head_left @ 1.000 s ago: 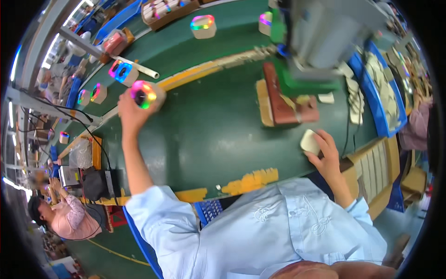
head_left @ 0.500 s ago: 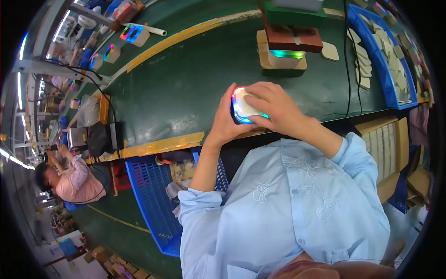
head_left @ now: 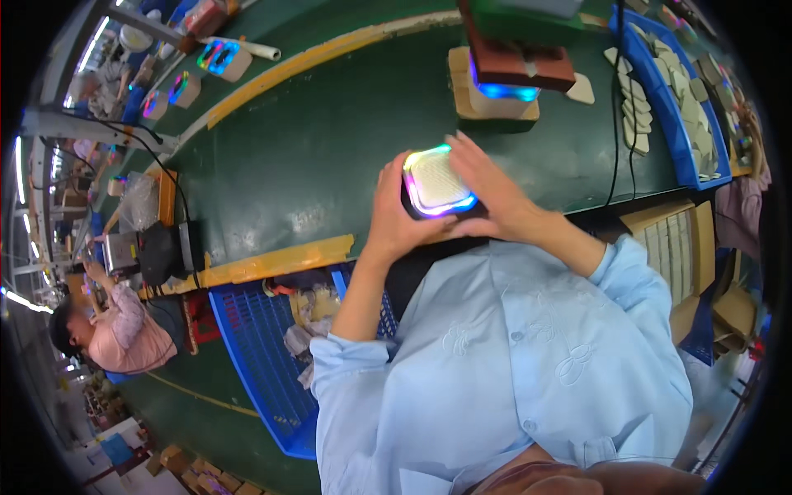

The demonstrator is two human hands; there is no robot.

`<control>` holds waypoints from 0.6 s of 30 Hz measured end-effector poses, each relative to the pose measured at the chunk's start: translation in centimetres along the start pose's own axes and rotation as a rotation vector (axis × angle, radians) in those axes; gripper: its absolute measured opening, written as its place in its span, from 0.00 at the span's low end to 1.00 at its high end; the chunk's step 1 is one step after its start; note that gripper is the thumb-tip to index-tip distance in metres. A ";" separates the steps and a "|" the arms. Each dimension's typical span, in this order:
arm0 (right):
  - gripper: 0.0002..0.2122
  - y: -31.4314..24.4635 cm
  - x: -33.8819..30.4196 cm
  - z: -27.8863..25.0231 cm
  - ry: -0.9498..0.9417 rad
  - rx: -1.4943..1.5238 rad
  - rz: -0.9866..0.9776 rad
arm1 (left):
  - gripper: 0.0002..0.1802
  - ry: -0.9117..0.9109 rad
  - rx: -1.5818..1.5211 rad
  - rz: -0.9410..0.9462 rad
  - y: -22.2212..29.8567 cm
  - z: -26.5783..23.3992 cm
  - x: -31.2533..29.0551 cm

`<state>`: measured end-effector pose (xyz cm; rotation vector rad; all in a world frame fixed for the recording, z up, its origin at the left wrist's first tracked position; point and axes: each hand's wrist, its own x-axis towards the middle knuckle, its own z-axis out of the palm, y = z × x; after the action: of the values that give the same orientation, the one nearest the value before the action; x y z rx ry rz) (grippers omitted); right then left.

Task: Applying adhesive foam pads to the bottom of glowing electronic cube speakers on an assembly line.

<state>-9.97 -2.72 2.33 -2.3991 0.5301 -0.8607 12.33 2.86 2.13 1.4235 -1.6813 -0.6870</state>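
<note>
Between my two hands is a small square device [head_left: 437, 179] with a glowing rainbow rim around a pale, textured top. My left hand [head_left: 393, 206] wraps its left side, fingers along the edge and thumb near the front. Against its right side lies my right hand [head_left: 497, 191], fingers stretched along the edge and thumb near the left thumb. The device is at the front edge of the green worktable [head_left: 305, 157]. Beyond it, a similar lit device [head_left: 502, 102] sits in a yellowish holder [head_left: 459, 82] below a reddish-brown press block [head_left: 528, 66].
At the right are a blue bin [head_left: 667, 91] of pale square pads and a row of loose pads [head_left: 635, 111]. Black cables [head_left: 617, 124] hang there. A blue basket [head_left: 264, 371] and an open carton [head_left: 701, 247] stand below the table edge. A co-worker [head_left: 132, 330] sits at left.
My right fingers have moved off the device's top to its right side, uncovering the textured surface. The rim lights have changed colour, and the whole view has shifted slightly.
</note>
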 end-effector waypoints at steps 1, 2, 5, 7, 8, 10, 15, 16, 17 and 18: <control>0.51 -0.3 -1.3 -0.1 0.063 0.145 0.215 | 0.57 0.019 0.004 -0.030 0.8 0.3 -0.6; 0.51 -0.3 -2.5 -0.2 0.091 0.212 0.320 | 0.57 0.033 -0.121 -0.067 1.2 1.2 -0.9; 0.49 -3.0 -4.8 -1.6 0.151 0.477 0.694 | 0.58 -0.112 -0.262 0.064 2.6 3.0 -1.0; 0.46 -2.4 -6.8 -3.1 0.235 0.581 0.604 | 0.56 -0.195 -0.589 -0.035 1.7 3.2 1.9; 0.43 -2.0 -7.9 -3.7 0.363 0.617 0.682 | 0.55 -0.127 -0.327 0.011 1.7 2.9 3.8; 0.38 -0.7 -9.6 -4.8 0.607 0.621 0.790 | 0.55 0.019 -0.151 0.016 2.1 3.5 8.7; 0.30 4.2 -6.8 -7.4 0.991 0.498 0.712 | 0.55 -0.068 -0.344 0.146 2.9 5.3 14.6; 0.32 5.3 -5.9 -7.5 0.932 0.430 0.712 | 0.53 -0.032 -0.205 0.146 2.2 5.4 15.1; 0.33 7.0 -5.1 -7.7 0.890 0.372 0.741 | 0.50 0.046 -0.135 0.039 2.3 5.4 14.5; 0.36 7.2 -3.8 -8.1 0.775 0.404 0.728 | 0.51 0.058 -0.219 0.029 1.7 4.7 13.3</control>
<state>-19.43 -9.18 1.52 -1.2791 1.2666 -1.3470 6.94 -10.14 4.18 1.2507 -1.5287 -0.7807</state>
